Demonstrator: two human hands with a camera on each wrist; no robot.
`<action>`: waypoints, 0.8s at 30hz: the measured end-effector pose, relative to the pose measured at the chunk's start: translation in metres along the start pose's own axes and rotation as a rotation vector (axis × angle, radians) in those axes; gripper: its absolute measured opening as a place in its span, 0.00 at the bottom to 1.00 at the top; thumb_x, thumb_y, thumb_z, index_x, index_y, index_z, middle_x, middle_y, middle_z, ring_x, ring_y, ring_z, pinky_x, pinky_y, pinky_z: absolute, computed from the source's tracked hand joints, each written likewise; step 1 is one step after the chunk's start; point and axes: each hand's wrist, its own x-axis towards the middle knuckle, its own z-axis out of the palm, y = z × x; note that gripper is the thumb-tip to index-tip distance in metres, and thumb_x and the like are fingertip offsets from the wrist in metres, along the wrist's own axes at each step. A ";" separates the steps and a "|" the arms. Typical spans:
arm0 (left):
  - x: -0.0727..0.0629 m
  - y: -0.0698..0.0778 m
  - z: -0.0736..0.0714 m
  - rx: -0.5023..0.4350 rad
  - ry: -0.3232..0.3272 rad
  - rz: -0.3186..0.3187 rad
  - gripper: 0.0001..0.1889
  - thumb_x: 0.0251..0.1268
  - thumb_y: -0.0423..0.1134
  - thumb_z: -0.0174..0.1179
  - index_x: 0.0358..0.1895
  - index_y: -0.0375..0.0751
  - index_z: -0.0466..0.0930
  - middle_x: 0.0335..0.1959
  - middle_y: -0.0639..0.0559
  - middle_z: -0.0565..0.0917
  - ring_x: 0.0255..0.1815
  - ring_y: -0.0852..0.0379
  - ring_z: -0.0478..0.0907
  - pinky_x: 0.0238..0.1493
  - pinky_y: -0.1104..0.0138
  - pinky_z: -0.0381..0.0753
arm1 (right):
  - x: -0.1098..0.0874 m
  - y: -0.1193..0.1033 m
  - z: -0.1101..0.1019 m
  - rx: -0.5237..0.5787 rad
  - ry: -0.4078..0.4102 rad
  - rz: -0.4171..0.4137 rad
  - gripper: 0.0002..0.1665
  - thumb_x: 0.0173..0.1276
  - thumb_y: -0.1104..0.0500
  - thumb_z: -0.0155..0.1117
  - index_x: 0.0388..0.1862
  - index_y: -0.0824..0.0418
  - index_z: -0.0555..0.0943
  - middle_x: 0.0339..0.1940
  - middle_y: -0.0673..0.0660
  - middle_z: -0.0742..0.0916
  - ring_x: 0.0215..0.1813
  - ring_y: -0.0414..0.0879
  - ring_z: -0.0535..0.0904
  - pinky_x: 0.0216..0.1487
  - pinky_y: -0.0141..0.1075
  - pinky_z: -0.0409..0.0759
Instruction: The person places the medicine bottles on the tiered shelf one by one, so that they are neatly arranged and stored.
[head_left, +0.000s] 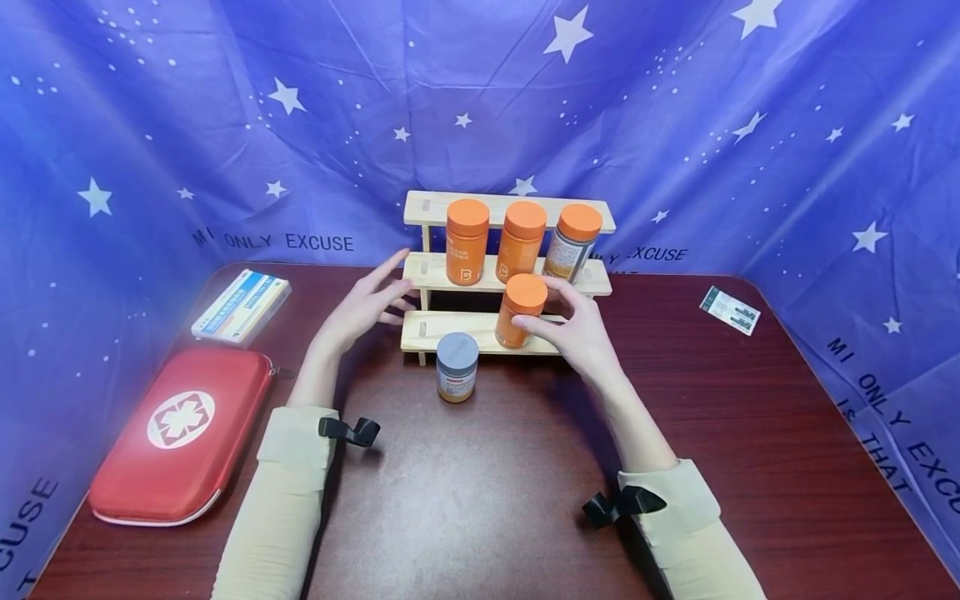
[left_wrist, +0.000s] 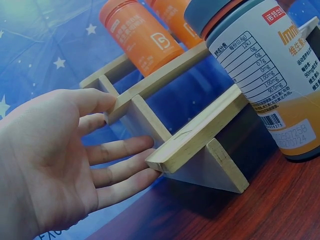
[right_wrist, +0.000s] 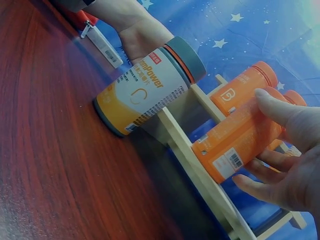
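Observation:
In the head view my right hand grips an orange pill bottle by its upper part, thumb in front. The bottle stands at the lowest step of a three-step wooden rack; the right wrist view shows its base at that board. My left hand is at the rack's left end, fingers extended, fingertips at the ends of the boards. Two orange bottles and a grey bottle with an orange lid stand on the middle step. A grey-lidded bottle with a white and yellow label stands on the table before the rack.
At the left lie a red first-aid case with a white emblem and a blue-and-white medicine box. A small green-and-white packet lies at the far right. A blue star-patterned cloth hangs behind and beside the dark wooden table.

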 end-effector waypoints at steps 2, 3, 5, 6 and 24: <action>0.000 0.000 -0.001 0.001 0.003 -0.002 0.35 0.81 0.53 0.51 0.85 0.60 0.48 0.64 0.30 0.80 0.49 0.50 0.84 0.49 0.57 0.89 | 0.000 -0.001 -0.001 0.005 0.004 0.007 0.36 0.63 0.59 0.79 0.70 0.53 0.77 0.58 0.60 0.87 0.59 0.47 0.83 0.58 0.35 0.82; 0.000 0.000 -0.001 0.001 0.005 -0.003 0.35 0.81 0.53 0.51 0.85 0.60 0.48 0.64 0.29 0.80 0.49 0.50 0.84 0.49 0.56 0.89 | 0.000 -0.001 -0.002 0.008 0.007 0.007 0.36 0.63 0.59 0.78 0.70 0.53 0.77 0.59 0.60 0.87 0.59 0.48 0.83 0.57 0.33 0.82; -0.001 0.000 -0.001 0.004 0.007 -0.005 0.35 0.81 0.53 0.52 0.85 0.61 0.48 0.65 0.30 0.79 0.50 0.50 0.84 0.49 0.56 0.89 | -0.002 -0.003 -0.005 0.019 0.023 0.002 0.35 0.64 0.58 0.77 0.70 0.54 0.77 0.59 0.61 0.87 0.60 0.50 0.84 0.56 0.30 0.81; 0.000 0.000 -0.001 0.007 0.008 -0.007 0.35 0.81 0.53 0.52 0.84 0.61 0.48 0.65 0.31 0.79 0.50 0.49 0.84 0.49 0.56 0.89 | -0.003 -0.004 -0.006 0.024 0.035 -0.004 0.35 0.65 0.58 0.77 0.70 0.54 0.77 0.59 0.61 0.87 0.60 0.50 0.84 0.55 0.29 0.82; 0.001 0.001 0.000 0.002 0.006 -0.010 0.35 0.81 0.53 0.51 0.84 0.63 0.48 0.65 0.34 0.79 0.52 0.47 0.83 0.48 0.58 0.89 | -0.059 -0.014 0.024 0.145 0.158 -0.103 0.25 0.65 0.67 0.74 0.60 0.64 0.79 0.51 0.61 0.86 0.52 0.47 0.87 0.52 0.31 0.87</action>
